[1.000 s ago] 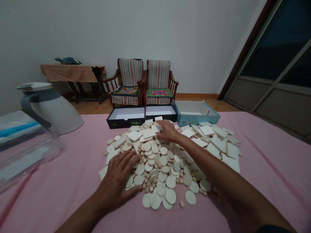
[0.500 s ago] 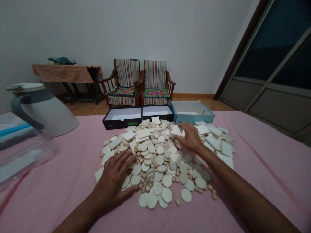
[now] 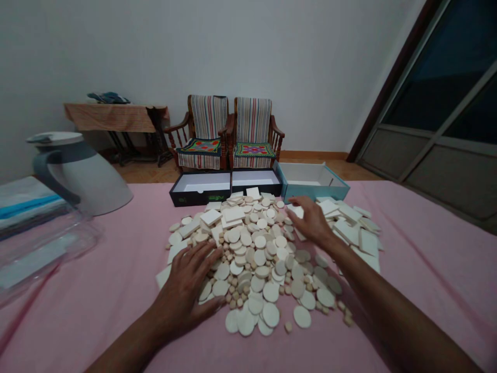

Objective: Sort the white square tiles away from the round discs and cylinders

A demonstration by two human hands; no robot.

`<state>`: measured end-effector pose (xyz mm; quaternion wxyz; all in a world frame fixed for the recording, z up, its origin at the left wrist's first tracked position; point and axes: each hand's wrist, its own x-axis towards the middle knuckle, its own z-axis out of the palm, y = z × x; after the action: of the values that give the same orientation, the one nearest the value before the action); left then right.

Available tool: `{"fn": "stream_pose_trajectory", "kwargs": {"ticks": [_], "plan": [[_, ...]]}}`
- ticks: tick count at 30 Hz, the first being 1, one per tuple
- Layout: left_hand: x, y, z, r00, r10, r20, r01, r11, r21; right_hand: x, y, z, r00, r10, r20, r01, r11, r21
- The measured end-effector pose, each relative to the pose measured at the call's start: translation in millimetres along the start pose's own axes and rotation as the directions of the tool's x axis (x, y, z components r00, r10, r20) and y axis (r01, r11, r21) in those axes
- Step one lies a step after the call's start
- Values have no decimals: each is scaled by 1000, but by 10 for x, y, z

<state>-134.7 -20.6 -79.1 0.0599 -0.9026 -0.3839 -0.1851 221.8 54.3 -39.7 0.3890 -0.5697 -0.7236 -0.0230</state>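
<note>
A heap of pale wooden pieces spreads across the pink cloth: round discs [image 3: 271, 291], small cubes [image 3: 235, 296] and white square tiles [image 3: 234, 214]. My left hand [image 3: 192, 282] lies over the heap's near left side, fingers stretched and thumb apart, palm down on the pieces. Towards the back right, my right hand [image 3: 313, 220] has its thumb and fingers around a white square tile [image 3: 297, 211], partly covered by the hand. More white tiles [image 3: 349, 228] are piled just right of that hand.
Behind the heap stand two black open boxes [image 3: 182, 198] and a light blue open box [image 3: 310, 192]. A white and grey jug [image 3: 97, 181] and a clear plastic tray [image 3: 83, 243] are at the left. Two wooden armchairs [image 3: 212, 124] stand beyond.
My right hand has moved slightly right, and the square tile has shifted with it, away from the round discs. My left hand stays on the heap. The whole view has shifted a little.
</note>
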Motion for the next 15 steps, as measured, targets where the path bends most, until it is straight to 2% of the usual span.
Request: {"fn": "stream_pose_trajectory", "kwargs": {"ticks": [2,5,7,10,12,15], "plan": [[-3,6,-7,1000,-3,-7,3,1000,-4,50,-305,240,983,-126,136,109,986,123],[-12,8,-15,1000,-4,-11,4,1000,-13,186,-632,565,940,-224,257,175,964,200],[-17,8,-19,1000,-8,-8,8,1000,-22,304,-753,721,912,-222,344,168,969,180],[-21,9,-25,1000,-13,-10,13,1000,-28,440,-847,840,861,-145,488,104,988,111],[-21,9,-26,1000,-13,-12,13,1000,-27,453,-877,852,852,-92,515,73,996,57],[-18,5,-21,1000,-9,-8,9,1000,-20,342,-862,783,905,-77,419,79,997,14]]}}
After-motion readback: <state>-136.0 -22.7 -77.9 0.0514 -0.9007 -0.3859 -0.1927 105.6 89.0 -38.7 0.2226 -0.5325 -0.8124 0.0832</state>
